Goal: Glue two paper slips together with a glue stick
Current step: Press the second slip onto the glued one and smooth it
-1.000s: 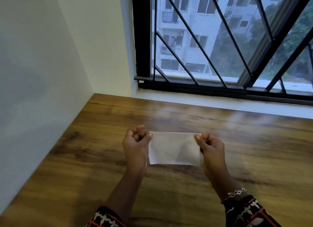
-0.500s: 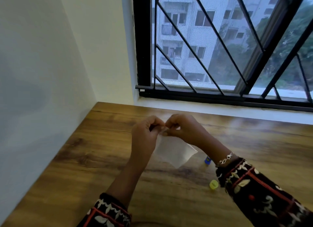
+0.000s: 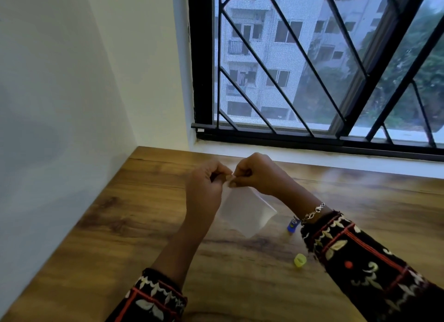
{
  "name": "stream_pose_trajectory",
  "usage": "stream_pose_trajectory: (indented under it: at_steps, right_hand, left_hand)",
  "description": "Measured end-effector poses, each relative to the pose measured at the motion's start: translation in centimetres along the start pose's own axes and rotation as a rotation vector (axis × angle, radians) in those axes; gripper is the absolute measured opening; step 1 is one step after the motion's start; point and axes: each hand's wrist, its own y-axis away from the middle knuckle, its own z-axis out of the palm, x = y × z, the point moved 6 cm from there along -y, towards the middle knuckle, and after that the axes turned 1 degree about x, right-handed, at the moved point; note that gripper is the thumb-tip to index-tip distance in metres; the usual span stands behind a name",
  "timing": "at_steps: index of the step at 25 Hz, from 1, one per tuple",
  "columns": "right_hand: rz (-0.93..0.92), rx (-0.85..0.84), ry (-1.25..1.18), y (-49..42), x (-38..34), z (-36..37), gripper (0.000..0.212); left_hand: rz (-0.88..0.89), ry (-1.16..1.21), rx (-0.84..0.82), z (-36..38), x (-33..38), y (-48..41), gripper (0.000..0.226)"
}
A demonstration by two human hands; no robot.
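The paper slips [image 3: 245, 211] are pinched at one corner by left hand [image 3: 206, 189] and right hand [image 3: 259, 175], held together; pressing seemingly underway, alignment needed next

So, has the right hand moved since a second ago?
Yes. Judged against the window frame's lower corner, the right hand has shifted left, nearer that corner, and now meets the left hand at the paper's top.
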Motion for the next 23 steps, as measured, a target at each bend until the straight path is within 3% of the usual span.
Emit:
stream_pose_trajectory:
  at_steps: [8,14,16,19,21,23]
  right_hand:
    - [0.137,-0.051,-0.017,1.9,4.7,-0.4,0.016]
    - [0.210,0.140,-0.307,3.5,6.4,-1.1,0.004]
    - [0.227,0.163,-0.280,3.9,6.6,-1.2,0.006]
    - [0.192,0.135,-0.100,3.5,5.7,-1.5,0.005]
    - [0.139,0.135,-0.024,3.2,4.6,-1.8,0.008]
    - [0.083,0.141,0.036,3.1,3.4,-2.0,0.010]
  left_hand:
    - [-0.106,0.139,0.155,-2.4,-2.2,-1.1,0.016]
    - [-0.288,0.315,0.234,-2.7,-4.6,-0.7,0.027]
    - [-0.174,0.143,0.201,-2.8,-3.7,-0.8,0.016]
    - [0.309,-0.350,-0.006,-0.5,0.9,-0.8,0.027]
    - [0.400,-0.407,-0.236,2.6,2.7,-0.5,0.029]
    - [0.413,-0.427,-0.347,4.7,3.6,-0.2,0.021]
